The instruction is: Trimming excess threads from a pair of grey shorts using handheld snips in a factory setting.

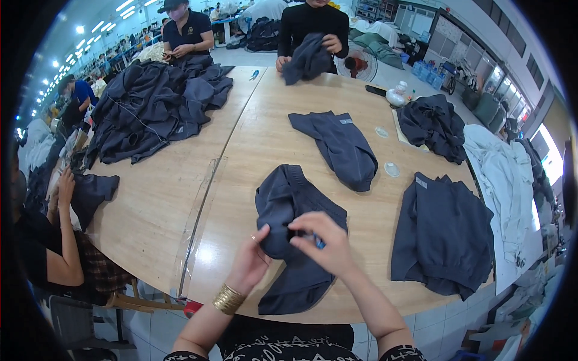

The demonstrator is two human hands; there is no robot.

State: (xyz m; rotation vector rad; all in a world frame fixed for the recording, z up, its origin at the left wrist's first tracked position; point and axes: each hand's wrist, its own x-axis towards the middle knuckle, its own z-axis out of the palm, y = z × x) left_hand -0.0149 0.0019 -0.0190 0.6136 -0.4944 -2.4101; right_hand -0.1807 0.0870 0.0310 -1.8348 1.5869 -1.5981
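A dark navy garment (289, 198) lies crumpled on the wooden table (253, 144) right in front of me. My left hand (250, 262), with a gold bracelet on the wrist, pinches a fold of it from the left. My right hand (322, 237) grips the same fold from the right and holds a small blue tool (319, 243) against the cloth; the tool is mostly hidden by my fingers.
A second navy garment (340, 147) lies farther back, a folded stack (442, 234) to my right, a big heap (156, 102) at the far left. Small round lids (392, 169) dot the table. Other people work at the far edge and at the left.
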